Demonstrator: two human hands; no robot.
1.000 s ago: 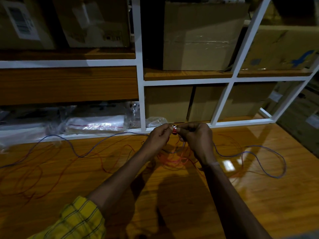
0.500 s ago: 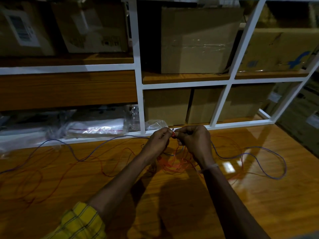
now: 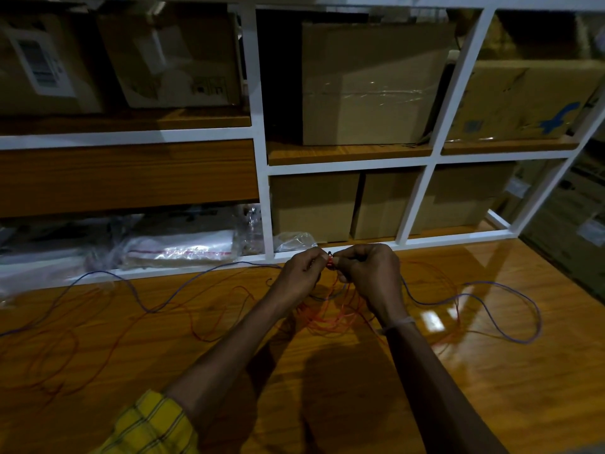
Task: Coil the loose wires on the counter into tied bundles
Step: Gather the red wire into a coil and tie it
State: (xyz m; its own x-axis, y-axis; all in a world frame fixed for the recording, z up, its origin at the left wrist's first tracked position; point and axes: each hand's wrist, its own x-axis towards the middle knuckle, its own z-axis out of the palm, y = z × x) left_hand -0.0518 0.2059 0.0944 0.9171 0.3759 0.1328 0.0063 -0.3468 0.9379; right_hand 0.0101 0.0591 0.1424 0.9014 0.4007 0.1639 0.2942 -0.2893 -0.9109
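My left hand (image 3: 299, 275) and my right hand (image 3: 370, 273) meet above the back of the wooden counter (image 3: 327, 388). Their fingertips pinch the top of a red wire bundle (image 3: 330, 262) between them. Red loops (image 3: 330, 314) hang from the hands and lie on the counter below. More loose red wire (image 3: 59, 348) sprawls at the left. A thin blue wire (image 3: 504, 319) runs from the far left, behind the hands, and loops at the right.
A white-framed shelf (image 3: 265, 191) stands along the back of the counter, filled with cardboard boxes (image 3: 373, 83). Plastic bags (image 3: 183, 247) lie in its lowest left compartment. A bright light reflection (image 3: 432, 321) shows on the counter at the right.
Both hands stay together at the bundle, with small finger movements. The view has tilted slightly, so the hands sit a little lower in the picture.
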